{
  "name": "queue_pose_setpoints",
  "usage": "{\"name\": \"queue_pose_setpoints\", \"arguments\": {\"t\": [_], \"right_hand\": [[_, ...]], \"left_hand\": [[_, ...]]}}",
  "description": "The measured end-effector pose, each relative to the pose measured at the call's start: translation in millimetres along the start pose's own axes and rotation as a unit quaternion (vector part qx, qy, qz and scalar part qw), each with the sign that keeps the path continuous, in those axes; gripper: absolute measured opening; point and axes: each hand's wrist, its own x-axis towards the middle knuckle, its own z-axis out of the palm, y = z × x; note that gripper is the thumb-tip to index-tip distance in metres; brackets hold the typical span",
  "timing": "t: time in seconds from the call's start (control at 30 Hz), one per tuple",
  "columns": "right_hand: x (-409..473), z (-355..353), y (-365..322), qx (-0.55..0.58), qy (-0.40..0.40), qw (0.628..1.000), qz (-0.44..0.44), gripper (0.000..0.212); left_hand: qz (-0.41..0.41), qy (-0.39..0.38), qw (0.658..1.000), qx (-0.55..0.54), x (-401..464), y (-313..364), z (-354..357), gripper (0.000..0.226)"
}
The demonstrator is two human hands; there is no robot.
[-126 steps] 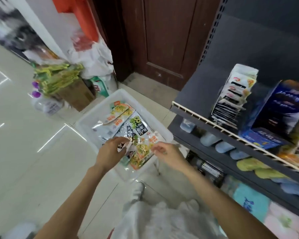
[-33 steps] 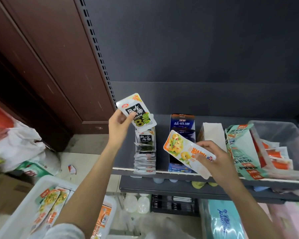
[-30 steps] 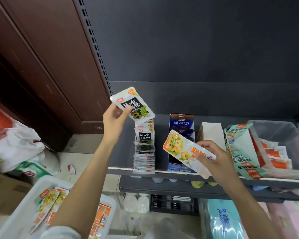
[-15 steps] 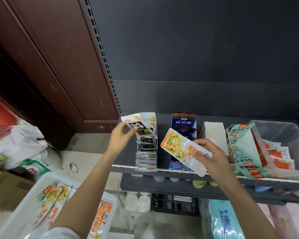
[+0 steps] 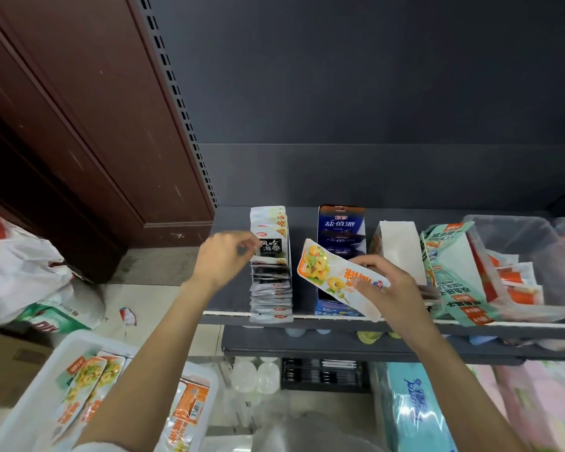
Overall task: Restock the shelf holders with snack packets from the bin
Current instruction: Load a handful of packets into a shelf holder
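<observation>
From the head camera, the left hand (image 5: pixel 224 261) pinched the edge of a white-and-black seaweed snack packet (image 5: pixel 272 247) at the back of the upright packet row (image 5: pixel 271 290) on the dark grey shelf (image 5: pixel 310 187). The right hand (image 5: pixel 392 290) gripped an orange-and-white snack packet (image 5: pixel 331 277) before the blue carton holder (image 5: pixel 341 225). The white plastic bin (image 5: pixel 44 381) sat below left.

The single head-worn camera looked forward and down from close above the shelf (image 5: pixel 372 321), with the bin (image 5: pixel 40 386) at seven o'clock.
</observation>
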Motion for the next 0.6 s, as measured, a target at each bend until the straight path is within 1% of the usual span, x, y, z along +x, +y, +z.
{"name": "queue_pose_setpoints", "arguments": {"t": [0.03,0.07,0.1,0.13,0.17,0.2,0.23,0.27,0.3,0.37,0.4,0.47,0.53,0.6], "right_hand": [[-1.0,-2.3,-3.8,-0.027,0.003,0.999,-0.018,0.026],[-1.9,-6.3,-8.3,-0.068,0.007,0.997,-0.041,0.026],[-3.0,-11.8,-13.6,-0.125,0.011,0.99,-0.066,0.025],[-4.2,-18.2,-19.5,-0.19,0.01,0.978,-0.09,0.024],[-5.2,-25.0,-25.6,-0.247,0.005,0.963,-0.105,0.023],[-6.4,-32.0,-31.5,-0.286,0.005,0.952,-0.109,0.022],[-7.8,-39.6,-36.7,-0.305,0.015,0.946,-0.109,0.021],[-9.0,-47.9,-39.9,-0.313,0.038,0.942,-0.112,0.021],[-10.9,-56.9,-41.9,-0.311,0.065,0.941,-0.117,0.021],[-15.6,-78.9,-40.4,-0.276,0.104,0.948,-0.118,0.024],[-17.8,-90.8,-36.9,-0.264,0.106,0.951,-0.119,0.024],[-20.6,-111.3,-27.4,-0.286,0.102,0.944,-0.132,0.02],[-19.0,-123.9,-15.9,-0.305,0.122,0.931,-0.156,0.016],[-13.2,-127.1,-3.7,-0.308,0.151,0.924,-0.17,0.019]], "left_hand": [[0.024,0.038,0.998,0.043,-0.6,6.0,-3.4,0.016],[0.053,0.087,0.993,0.057,-2.5,16.3,-7.5,0.019],[0.087,0.116,0.989,0.039,-5.0,32.2,-11.6,0.025],[0.13,0.101,0.986,-0.004,-7.8,52.1,-15.8,0.034],[0.176,0.044,0.982,-0.048,-9.6,72.8,-17.9,0.045],[0.211,-0.031,0.974,-0.071,-10.2,92.7,-15.9,0.054],[0.232,-0.098,0.965,-0.073,-9.4,109.2,-10.7,0.057],[0.243,-0.136,0.958,-0.071,-6.8,122.4,-4.0,0.053],[0.247,-0.146,0.955,-0.077,-2.6,133.0,3.2,0.042],[0.24,-0.136,0.952,-0.131,7.6,148.8,16.8,0.023],[0.236,-0.126,0.949,-0.164,13.2,155.6,23.4,0.018],[0.231,-0.088,0.946,-0.208,22.7,169.5,38.9,0.015],[0.22,-0.046,0.95,-0.217,29.2,183.0,55.9,0.014],[0.207,-0.011,0.959,-0.194,30.7,193.2,73.2,0.012]]}}
